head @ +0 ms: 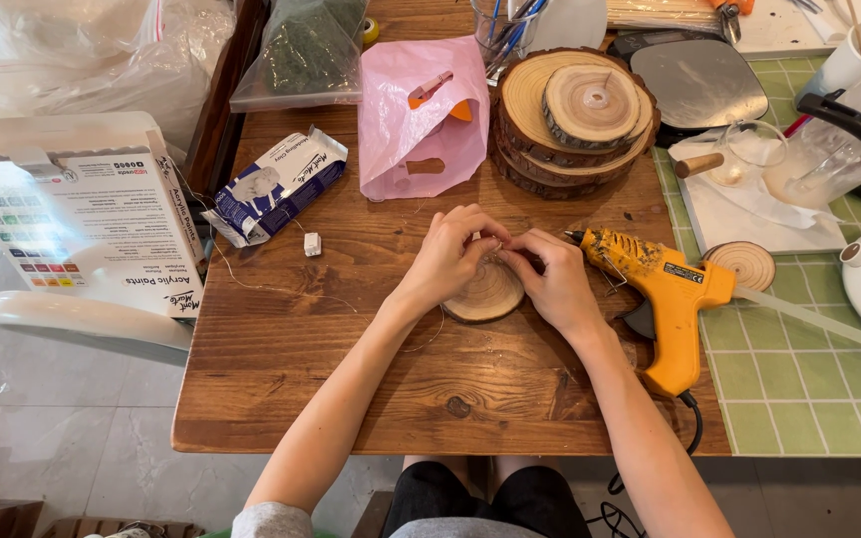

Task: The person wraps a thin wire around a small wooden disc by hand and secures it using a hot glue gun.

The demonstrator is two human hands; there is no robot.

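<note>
— Where had she got to when you looked over?

— Both hands were bunched over a small wood slice (487, 292) lying flat on the wooden table (351, 379), about in the middle of it. The left hand (447, 256) had its fingers curled down onto the far edge of the disc, and the right hand (553, 282) was pressed in from the other side, fingertips pinched together where the two hands met.

— Holding what?

— Something very small, right at the rim. A thin thread (251, 284) trailed off across the table to the left, so it might have been that, but I couldn't make it out between the fingers.

— Was the glue gun in play?

— No. The yellow glue gun (662, 299) lay on its side just to the right of her right hand, nozzle pointing toward the slice, nobody touching it. I saw no glue on the face of the disc, though her hands covered its top edge.

— So early going, then?

— That was my read. The slice's face was bare, a whole stack of wood slices (575, 120) sat untouched behind it, another small slice (744, 264) rested on the green mat, and the clay packet (276, 184) lay off to the left.
</note>
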